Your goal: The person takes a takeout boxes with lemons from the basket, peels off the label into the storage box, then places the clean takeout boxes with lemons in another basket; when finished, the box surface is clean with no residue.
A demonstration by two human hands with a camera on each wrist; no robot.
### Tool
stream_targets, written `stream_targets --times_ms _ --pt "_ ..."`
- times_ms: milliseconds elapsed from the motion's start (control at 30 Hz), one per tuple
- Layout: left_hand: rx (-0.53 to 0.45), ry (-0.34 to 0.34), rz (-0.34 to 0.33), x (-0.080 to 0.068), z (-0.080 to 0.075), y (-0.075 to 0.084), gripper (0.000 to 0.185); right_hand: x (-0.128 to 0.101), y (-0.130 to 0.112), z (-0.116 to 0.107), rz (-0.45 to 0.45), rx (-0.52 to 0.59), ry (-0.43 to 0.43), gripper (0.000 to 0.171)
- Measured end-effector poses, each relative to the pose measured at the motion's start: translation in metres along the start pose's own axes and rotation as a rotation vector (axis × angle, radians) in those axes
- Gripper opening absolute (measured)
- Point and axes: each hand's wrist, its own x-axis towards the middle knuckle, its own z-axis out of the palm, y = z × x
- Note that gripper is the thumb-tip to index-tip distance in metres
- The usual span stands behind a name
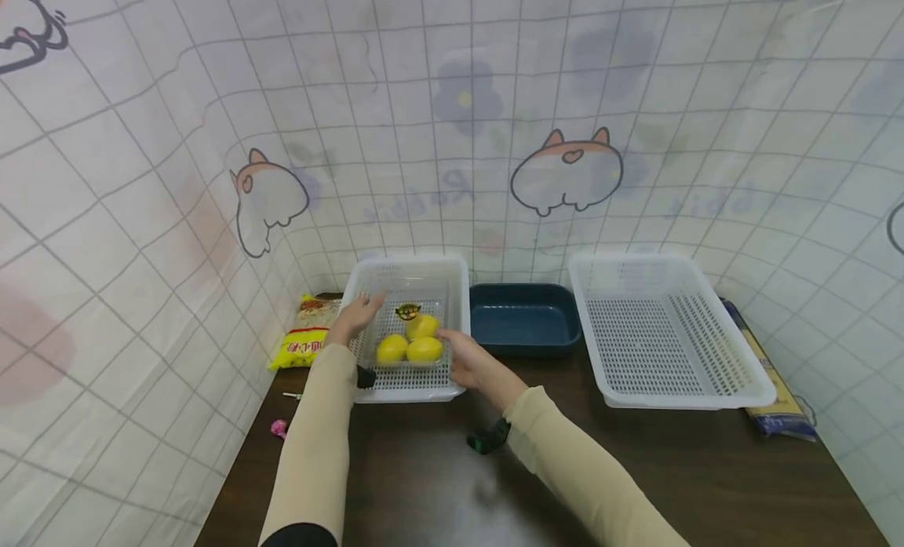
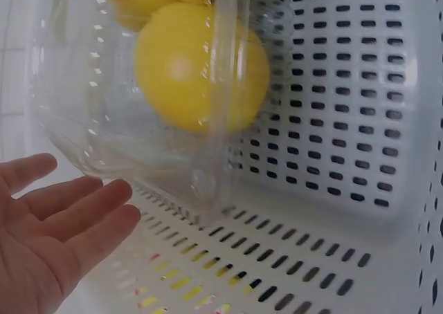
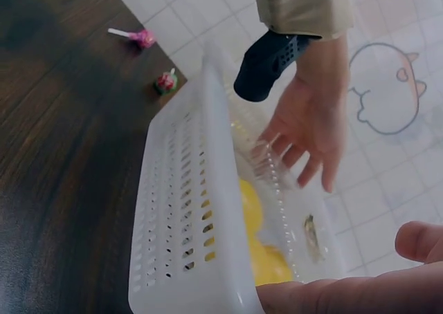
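left hand (image 1: 356,315): hovering flat-open beside the clear plastic clamshell of yellow lemons (image 1: 412,341), holding nothing
right hand (image 1: 472,362): fingers loosely touching the clamshell's side inside the white perforated basket (image 1: 410,276)
risk: I'm guessing that slick plastic's slipping if I'm squeezing unevenly

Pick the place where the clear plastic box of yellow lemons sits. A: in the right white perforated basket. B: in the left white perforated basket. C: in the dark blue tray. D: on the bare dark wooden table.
B: the clear plastic box of yellow lemons rests inside the left white perforated basket, between the left hand and right hand.
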Motion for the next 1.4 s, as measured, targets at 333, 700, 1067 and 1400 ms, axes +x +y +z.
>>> stream_targets --times_ms 333,700,1067,1400 --pt "-0.092 -0.073 -0.065 0.011 0.003 -0.013 0.074 0.012 -0.009 0.001 0.060 0.048 -0.010 0.071" --pt "-0.168 -0.090 -0.064 0.006 0.004 -0.007 0.068 0.021 -0.006 0.003 0.057 0.062 0.068 0.078" --pt "-0.114 -0.078 -0.045 0.017 0.006 -0.015 0.064 0.019 -0.005 0.007 0.044 0.051 0.106 0.077" --pt "-0.090 -0.038 -0.004 0.008 0.005 -0.015 0.060 0.010 -0.007 0.006 0.035 0.053 0.061 0.074"
